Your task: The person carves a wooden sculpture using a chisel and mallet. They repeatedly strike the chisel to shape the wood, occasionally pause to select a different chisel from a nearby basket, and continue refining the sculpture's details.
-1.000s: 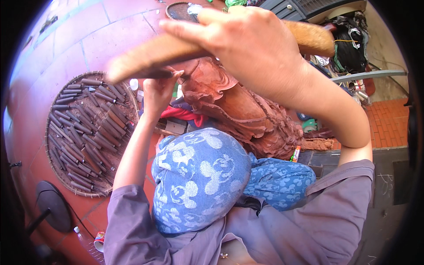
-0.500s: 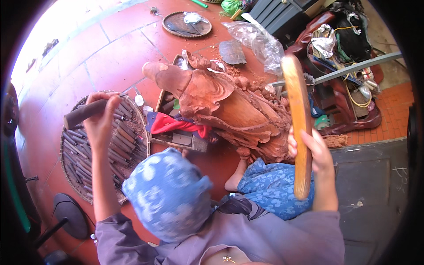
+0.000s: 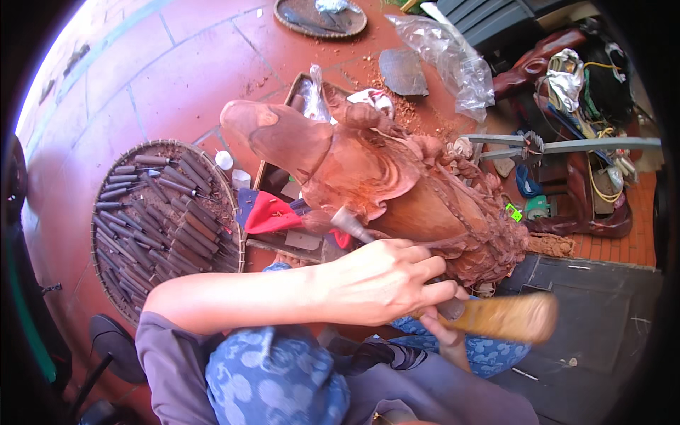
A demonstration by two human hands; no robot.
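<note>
A large reddish-brown carved wooden statue (image 3: 397, 177) lies on the floor in front of me. My left hand (image 3: 382, 283) reaches across from the left and grips a chisel (image 3: 347, 221), whose metal end rests against the statue's lower side. My right hand (image 3: 440, 334) is mostly hidden beneath the left one. It holds a wooden mallet (image 3: 506, 317), blurred with motion, right at the chisel's rear end. My knees in blue patterned cloth (image 3: 276, 375) fill the lower middle.
A round woven tray (image 3: 106, 283) full of several chisels lies to the left. A red cloth (image 3: 273, 212) lies beside the statue. Wood chips, a plastic bag (image 3: 460, 64), a round dish (image 3: 319, 18) and cluttered tools at the right surround the red tiled floor (image 3: 177, 78).
My left hand came from the tray with a chisel and set it against the statue. My right hand swung the mallet down from upright to the chisel's end.
</note>
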